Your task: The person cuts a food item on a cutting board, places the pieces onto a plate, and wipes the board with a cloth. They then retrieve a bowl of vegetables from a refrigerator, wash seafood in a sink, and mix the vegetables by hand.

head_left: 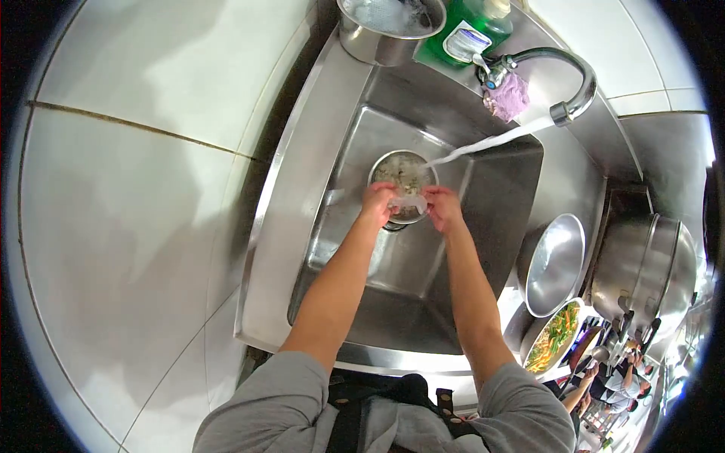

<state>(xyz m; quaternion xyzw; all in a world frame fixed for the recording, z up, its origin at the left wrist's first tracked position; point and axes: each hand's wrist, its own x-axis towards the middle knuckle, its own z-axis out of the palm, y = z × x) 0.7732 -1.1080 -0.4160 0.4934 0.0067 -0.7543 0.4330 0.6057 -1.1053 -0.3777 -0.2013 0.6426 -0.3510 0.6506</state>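
Observation:
A round metal bowl with cloudy water and small bits in it sits in the steel sink. Water streams from the curved faucet into it. Over the bowl's near side, my left hand and my right hand hold a small whitish translucent piece between them, one at each end. The fingers of both hands are closed on it. What exactly the piece is cannot be made out.
A pot of suds, a green soap bottle and a purple cloth stand behind the sink. At right are a metal bowl, a vegetable tray and a large pot. Other people show at lower right.

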